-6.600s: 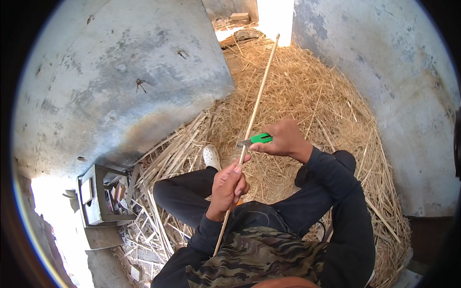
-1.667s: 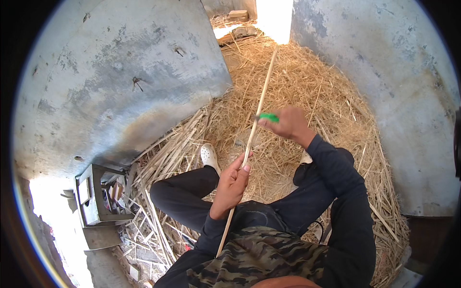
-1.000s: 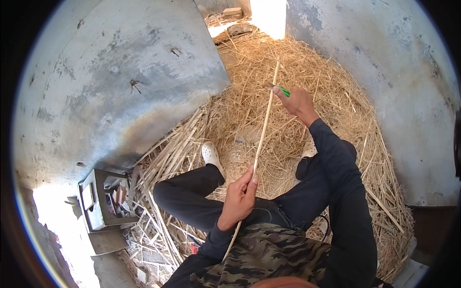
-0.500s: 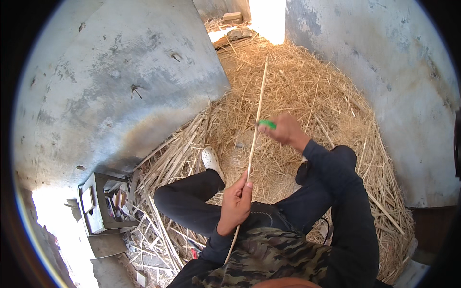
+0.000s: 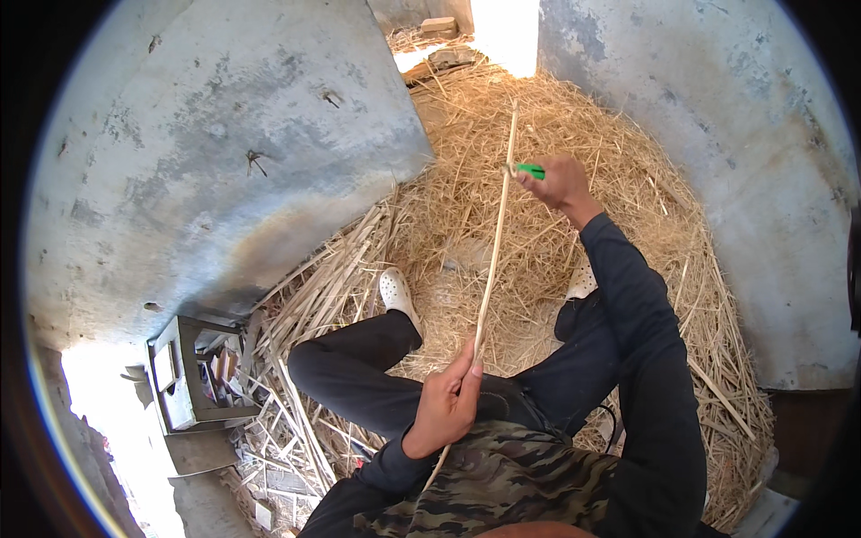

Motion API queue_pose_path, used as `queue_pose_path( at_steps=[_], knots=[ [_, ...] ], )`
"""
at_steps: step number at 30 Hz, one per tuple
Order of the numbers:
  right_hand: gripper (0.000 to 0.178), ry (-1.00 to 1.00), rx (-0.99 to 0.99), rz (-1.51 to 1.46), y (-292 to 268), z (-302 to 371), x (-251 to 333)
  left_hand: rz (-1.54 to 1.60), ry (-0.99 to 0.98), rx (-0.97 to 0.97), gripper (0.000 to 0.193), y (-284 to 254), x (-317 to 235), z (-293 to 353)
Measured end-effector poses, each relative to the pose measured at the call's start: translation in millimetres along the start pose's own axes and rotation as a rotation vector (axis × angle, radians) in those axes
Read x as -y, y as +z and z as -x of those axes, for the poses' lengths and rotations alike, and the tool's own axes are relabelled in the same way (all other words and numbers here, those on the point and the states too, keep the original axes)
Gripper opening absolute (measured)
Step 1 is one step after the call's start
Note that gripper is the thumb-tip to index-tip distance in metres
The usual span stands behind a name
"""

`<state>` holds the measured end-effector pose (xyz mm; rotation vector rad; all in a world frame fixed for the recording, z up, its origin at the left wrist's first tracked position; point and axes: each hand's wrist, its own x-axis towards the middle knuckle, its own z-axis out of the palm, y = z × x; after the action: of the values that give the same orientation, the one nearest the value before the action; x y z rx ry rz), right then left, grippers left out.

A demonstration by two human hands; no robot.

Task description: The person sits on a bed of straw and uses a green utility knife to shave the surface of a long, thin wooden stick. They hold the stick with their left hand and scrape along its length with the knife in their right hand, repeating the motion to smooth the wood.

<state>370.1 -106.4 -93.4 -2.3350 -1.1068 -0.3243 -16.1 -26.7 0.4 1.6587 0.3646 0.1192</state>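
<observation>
A long, pale strip of wood or bamboo (image 5: 496,247) slants up and away from my lap, its far end over the straw. My left hand (image 5: 444,405) is closed round its lower part, thumb along the top, and the tail end runs down over my camouflage-patterned clothing. Farther up, my right hand (image 5: 560,186) is closed on a small green-handled tool (image 5: 531,170), whose working end meets the strip near its far end. A small pale curl shows at that contact; the tool's blade, if any, is too small to make out.
Shavings and straw (image 5: 619,188) cover the floor around my bent legs. Split strips (image 5: 305,287) are heaped at the left beside an open box (image 5: 184,372) with odds and ends inside. Grey, worn metal-like panels stand left (image 5: 224,152) and right (image 5: 717,179). A brick (image 5: 439,27) lies by the bright opening.
My right hand with the green-handled tool has moved away from me along the strip, toward its far end. The strip's far end has swung slightly right; my left hand still holds it.
</observation>
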Motion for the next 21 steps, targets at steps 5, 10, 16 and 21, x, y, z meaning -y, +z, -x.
queue_pose_path(
  at_steps=[5,10,16,21],
  knots=[
    [0.072,0.228,-0.02,0.141,-30,-26,-45,-0.021,-0.079,0.076,0.039,-10,1,19],
    [0.087,0.678,-0.236,0.062,-39,20,-194,-0.089,0.03,0.369,0.037,-25,-19,45],
    [0.087,0.741,0.087,-0.007,-61,-14,-118,0.153,-0.24,-0.051,0.038,-38,18,9],
    [0.072,0.181,0.164,-0.197,-52,8,9,0.122,-0.081,-0.053,0.04,-26,5,-61]
  ],
)
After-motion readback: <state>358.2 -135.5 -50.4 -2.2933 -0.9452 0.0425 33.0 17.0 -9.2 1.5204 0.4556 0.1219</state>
